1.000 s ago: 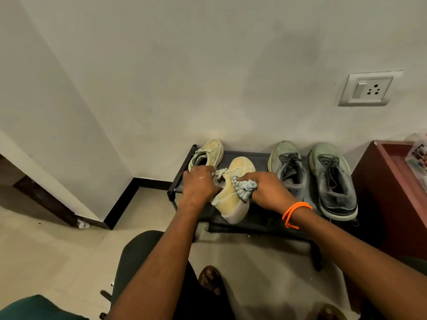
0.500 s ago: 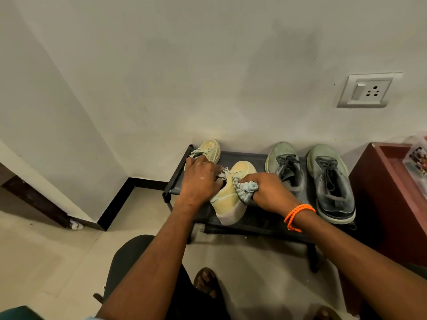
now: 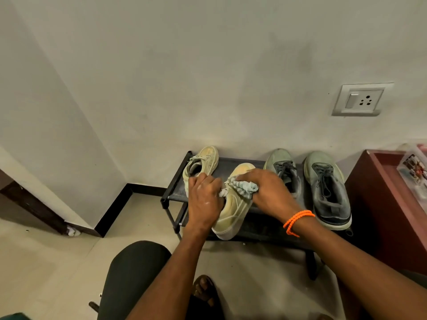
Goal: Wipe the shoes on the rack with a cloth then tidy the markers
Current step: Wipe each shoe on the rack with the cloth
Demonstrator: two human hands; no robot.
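Observation:
A cream sneaker (image 3: 233,211) lies tilted over the front of the low black shoe rack (image 3: 175,179). My left hand (image 3: 204,202) grips its left side near the opening. My right hand (image 3: 268,190), with an orange band on the wrist, presses a bunched pale striped cloth (image 3: 245,188) against the laces and tongue. The matching cream sneaker (image 3: 203,162) rests at the rack's back left. Two grey-green sneakers (image 3: 283,172) (image 3: 327,190) stand on the right half of the rack.
A dark red cabinet (image 3: 379,204) stands right of the rack, with a clear plastic box (image 3: 413,167) on top. A wall socket (image 3: 360,100) is above. My knee (image 3: 134,273) and sandalled foot (image 3: 204,289) are below, on the tiled floor.
My right hand has slid the cloth up the cream sneaker from its side toward the laces. My left hand has kept its hold, shifting slightly.

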